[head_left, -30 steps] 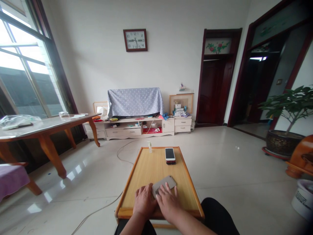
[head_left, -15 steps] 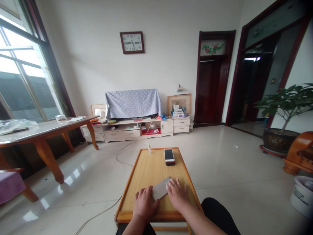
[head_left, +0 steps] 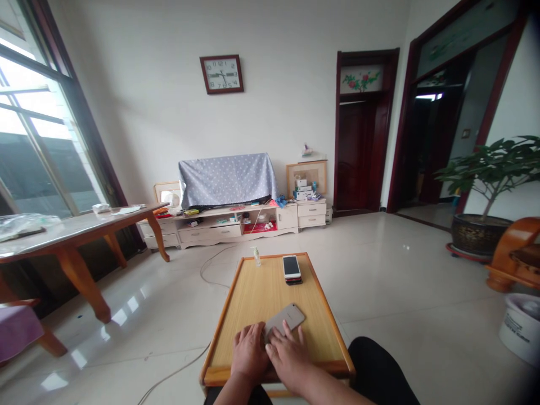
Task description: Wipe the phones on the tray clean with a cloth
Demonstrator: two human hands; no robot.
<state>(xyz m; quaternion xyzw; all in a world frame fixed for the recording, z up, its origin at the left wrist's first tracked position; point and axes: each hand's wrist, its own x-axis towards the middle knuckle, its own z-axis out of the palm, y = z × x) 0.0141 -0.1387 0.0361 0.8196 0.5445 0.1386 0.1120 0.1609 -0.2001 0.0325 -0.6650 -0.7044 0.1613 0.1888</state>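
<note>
A grey smartphone (head_left: 291, 316) lies back side up and at a slant on the small wooden table (head_left: 240, 304). My left hand (head_left: 250, 349) grips its lower left end, fingers bent over that edge. Across the lower part of its back rests my right hand (head_left: 289, 354), fingers spread and close to the left hand. Further off on the tabletop, a white phone with a dark screen (head_left: 291, 266) sits on top of at least one other dark phone. A small clear pump bottle (head_left: 257, 257) stands upright near the far left corner.
A raised rim edges the small table. To the left stands a larger wooden table (head_left: 80, 242) with a plastic bag on it. A cable (head_left: 177, 368) runs over the floor. A potted plant (head_left: 481, 230) and a white bucket (head_left: 521, 332) are at the right.
My right hand has slid down and left from the phone's upper end to its lower part, uncovering the camera end. The left hand has stayed nearly in place. The view has shifted slightly.
</note>
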